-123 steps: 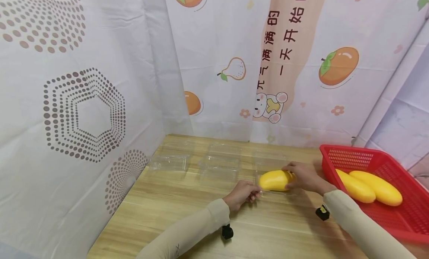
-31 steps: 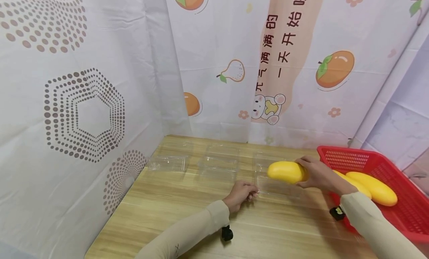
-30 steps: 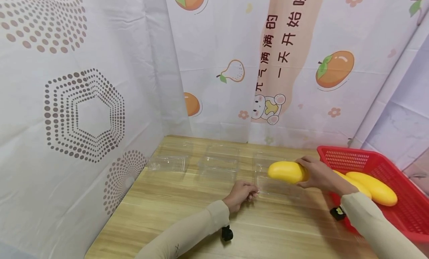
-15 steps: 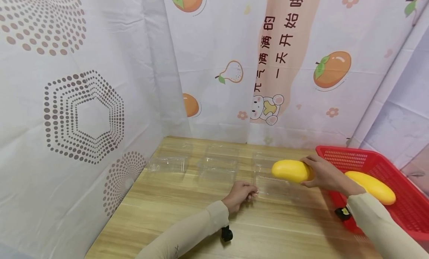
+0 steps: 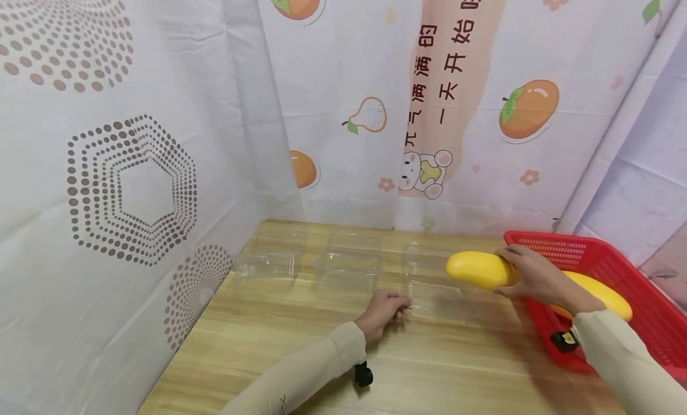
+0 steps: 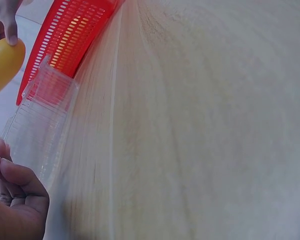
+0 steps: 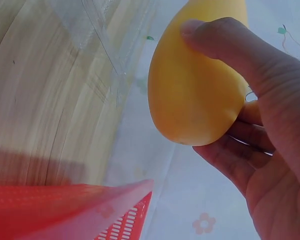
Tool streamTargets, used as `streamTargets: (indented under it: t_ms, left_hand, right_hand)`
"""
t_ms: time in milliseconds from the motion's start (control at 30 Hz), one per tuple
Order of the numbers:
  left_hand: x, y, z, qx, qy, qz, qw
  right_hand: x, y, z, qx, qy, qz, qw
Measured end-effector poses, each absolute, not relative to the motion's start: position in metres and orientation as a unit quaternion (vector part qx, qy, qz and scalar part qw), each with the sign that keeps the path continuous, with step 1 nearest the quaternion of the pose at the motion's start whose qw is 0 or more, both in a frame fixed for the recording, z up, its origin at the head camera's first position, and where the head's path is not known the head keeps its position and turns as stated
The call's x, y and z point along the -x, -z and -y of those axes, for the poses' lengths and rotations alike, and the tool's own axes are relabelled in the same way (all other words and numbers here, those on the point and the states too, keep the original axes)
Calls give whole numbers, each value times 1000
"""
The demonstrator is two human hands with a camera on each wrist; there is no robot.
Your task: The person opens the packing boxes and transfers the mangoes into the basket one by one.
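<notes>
My right hand [image 5: 542, 279] grips a smooth yellow mango [image 5: 476, 269], raised over the right end of a clear plastic box [image 5: 437, 300]. In the right wrist view the thumb lies along one side of the mango, with the other fingers curled behind it. My left hand [image 5: 382, 313] pinches the near left corner of the box between thumb and fingertips. From the left wrist view, the box [image 6: 37, 122] looks empty, its lid part standing behind. More yellow fruit [image 5: 598, 291] lies in the red basket [image 5: 569, 356], partly hidden by the right forearm.
Two more clear plastic boxes stand in a row to the left, a middle box [image 5: 350, 266] and a far left box [image 5: 268, 266]. Printed curtains [image 5: 333, 188] close off the back and left of the wooden table [image 5: 300, 337]. The basket occupies the right side.
The mango lay in the near box 4.1 seconds ago; my right hand has lifted it out and carried it up and right, toward the basket. My left hand stays at the box corner.
</notes>
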State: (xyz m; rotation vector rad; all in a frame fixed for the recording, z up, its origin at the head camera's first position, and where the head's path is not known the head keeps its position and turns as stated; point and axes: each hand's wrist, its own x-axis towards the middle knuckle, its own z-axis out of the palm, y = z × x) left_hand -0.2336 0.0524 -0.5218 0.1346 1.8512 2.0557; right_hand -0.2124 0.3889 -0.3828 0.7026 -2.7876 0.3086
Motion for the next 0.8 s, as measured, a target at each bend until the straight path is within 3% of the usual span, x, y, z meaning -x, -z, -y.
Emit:
streamTargets:
  t_ms: [467, 800]
  left_hand:
    - [234, 521, -54, -49, -726, -663, 178]
    - [236, 522, -57, -42, -726, -665, 172]
  right_hand:
    - [199, 376, -409, -226, -115, 956, 145]
    - [192, 371, -421, -197, -121, 965, 121]
